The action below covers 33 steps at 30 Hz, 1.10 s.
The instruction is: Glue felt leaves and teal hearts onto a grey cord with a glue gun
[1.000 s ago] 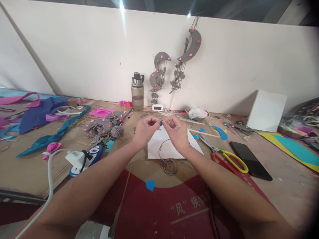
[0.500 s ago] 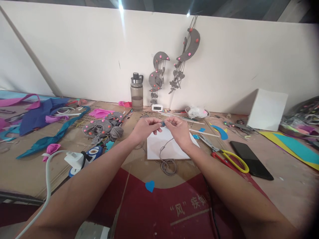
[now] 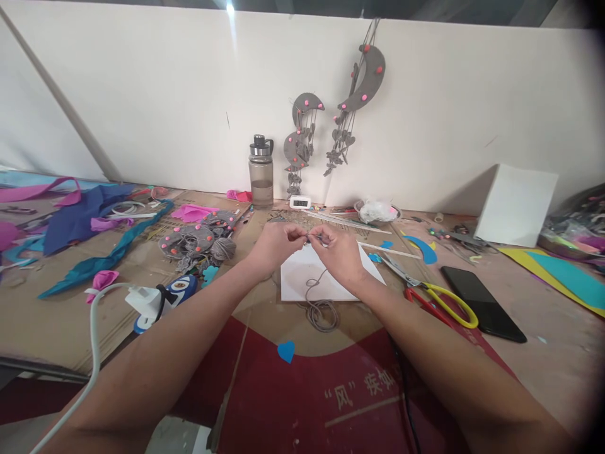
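My left hand (image 3: 275, 244) and my right hand (image 3: 336, 252) meet above a white sheet of paper (image 3: 331, 280), fingertips pinched together on a thin grey cord (image 3: 317, 296). A small piece sits between the fingertips, too hidden to make out. The cord hangs down from my right hand and ends in a loose coil (image 3: 322, 313) on the table in front of the paper. A small blue foam heart (image 3: 286, 350) lies nearer to me on the red cloth (image 3: 331, 397).
Yellow-handled scissors (image 3: 437, 296) and a black phone (image 3: 482, 302) lie to the right. A water bottle (image 3: 261, 171) and small clock (image 3: 299, 202) stand by the wall, where grey moon ornaments (image 3: 363, 79) hang. At left: a glue gun (image 3: 163, 296), grey ornaments (image 3: 196, 239), coloured foam scraps (image 3: 85, 221).
My fingertips have closed tighter together, and the small blue piece seen between them earlier is now hidden. The camera shifted slightly.
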{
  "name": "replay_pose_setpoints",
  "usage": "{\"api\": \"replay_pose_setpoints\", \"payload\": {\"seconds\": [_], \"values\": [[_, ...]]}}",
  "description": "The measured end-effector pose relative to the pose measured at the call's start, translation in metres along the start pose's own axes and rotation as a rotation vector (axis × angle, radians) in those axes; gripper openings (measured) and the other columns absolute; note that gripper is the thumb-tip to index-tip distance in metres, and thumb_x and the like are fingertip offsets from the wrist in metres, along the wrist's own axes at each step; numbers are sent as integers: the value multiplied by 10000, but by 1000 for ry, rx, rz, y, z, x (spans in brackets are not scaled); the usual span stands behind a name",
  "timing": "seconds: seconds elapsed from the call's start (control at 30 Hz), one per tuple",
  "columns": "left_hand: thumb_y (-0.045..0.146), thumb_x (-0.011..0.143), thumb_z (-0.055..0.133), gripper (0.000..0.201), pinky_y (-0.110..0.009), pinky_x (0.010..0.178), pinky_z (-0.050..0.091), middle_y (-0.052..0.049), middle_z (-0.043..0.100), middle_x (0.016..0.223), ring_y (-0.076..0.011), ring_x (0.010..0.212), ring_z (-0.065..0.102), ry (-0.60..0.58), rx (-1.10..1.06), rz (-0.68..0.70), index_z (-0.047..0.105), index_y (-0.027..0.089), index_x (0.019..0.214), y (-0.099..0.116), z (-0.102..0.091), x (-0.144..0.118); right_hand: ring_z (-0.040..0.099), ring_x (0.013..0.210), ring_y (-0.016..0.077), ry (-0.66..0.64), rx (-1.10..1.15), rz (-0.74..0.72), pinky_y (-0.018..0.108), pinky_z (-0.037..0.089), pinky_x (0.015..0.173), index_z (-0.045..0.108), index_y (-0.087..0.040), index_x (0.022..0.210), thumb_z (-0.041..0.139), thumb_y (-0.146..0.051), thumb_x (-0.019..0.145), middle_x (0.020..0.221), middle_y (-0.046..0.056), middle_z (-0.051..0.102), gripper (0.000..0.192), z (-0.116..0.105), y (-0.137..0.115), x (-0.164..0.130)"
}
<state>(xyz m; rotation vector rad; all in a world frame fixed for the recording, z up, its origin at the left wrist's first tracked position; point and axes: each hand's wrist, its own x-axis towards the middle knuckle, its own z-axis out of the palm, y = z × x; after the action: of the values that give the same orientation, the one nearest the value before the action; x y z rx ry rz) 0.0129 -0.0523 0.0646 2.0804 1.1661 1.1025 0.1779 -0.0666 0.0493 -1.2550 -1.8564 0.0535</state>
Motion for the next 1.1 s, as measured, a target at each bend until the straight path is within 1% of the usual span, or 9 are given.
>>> {"api": "replay_pose_setpoints", "payload": {"seconds": [0.1,0.2,0.27,0.37,0.47,0.7,0.8,0.93,1.1], "values": [[263,730,590,118,-207,507,403,2,643,594,-107,535,545,26,-44,-24,678,189,705,-2,2,0,580,701,165,-34,44,-33,281,392,663,662,-232,860,524,-324,872,800,12,683,166,-1,1,0],[272,706,603,115,-201,488,396,0,641,600,-107,541,552,88,-127,-60,670,184,675,-6,4,1,575,712,165,-38,78,-57,280,386,667,651,-234,925,465,-337,910,821,16,680,213,-2,-1,-1],[267,692,608,108,-201,475,391,0,640,597,-105,528,546,121,-179,-95,668,181,666,-5,4,1,555,679,158,-23,84,-54,275,376,653,630,-227,946,454,-331,913,769,11,653,207,-2,-3,-1],[256,684,614,100,-207,456,389,-1,633,573,-99,490,521,134,-242,-166,666,173,666,0,1,0,504,611,144,-9,91,-37,268,356,620,593,-213,913,467,-317,900,673,-9,581,164,-2,-6,-2],[267,681,641,105,-215,449,393,-8,632,559,-103,479,519,149,-308,-217,668,166,677,6,0,0,474,596,137,-11,104,-35,263,345,611,567,-216,879,465,-305,894,653,-19,544,137,-1,-7,-3],[306,680,680,147,-231,478,421,-20,641,563,-105,489,526,106,-405,-207,666,161,656,3,0,0,469,593,134,3,146,32,262,346,600,553,-220,856,473,-333,885,649,-24,528,141,1,-4,-2],[304,682,678,147,-229,480,421,-15,640,565,-99,483,520,115,-407,-212,658,159,667,0,1,1,459,577,128,1,184,76,262,345,590,554,-221,841,491,-343,878,661,-23,543,143,0,-4,-2],[296,686,660,144,-218,475,415,-11,632,571,-95,484,520,177,-392,-213,652,154,710,-8,2,4,462,578,125,-8,197,80,262,347,592,566,-217,833,501,-341,876,673,-20,558,147,0,-7,-2],[281,677,647,129,-209,485,423,-8,629,613,-103,539,569,297,-451,-204,637,153,683,-25,1,10,478,624,131,-34,204,57,265,349,613,587,-212,842,465,-327,891,722,-5,593,175,-2,-10,-2]]}}
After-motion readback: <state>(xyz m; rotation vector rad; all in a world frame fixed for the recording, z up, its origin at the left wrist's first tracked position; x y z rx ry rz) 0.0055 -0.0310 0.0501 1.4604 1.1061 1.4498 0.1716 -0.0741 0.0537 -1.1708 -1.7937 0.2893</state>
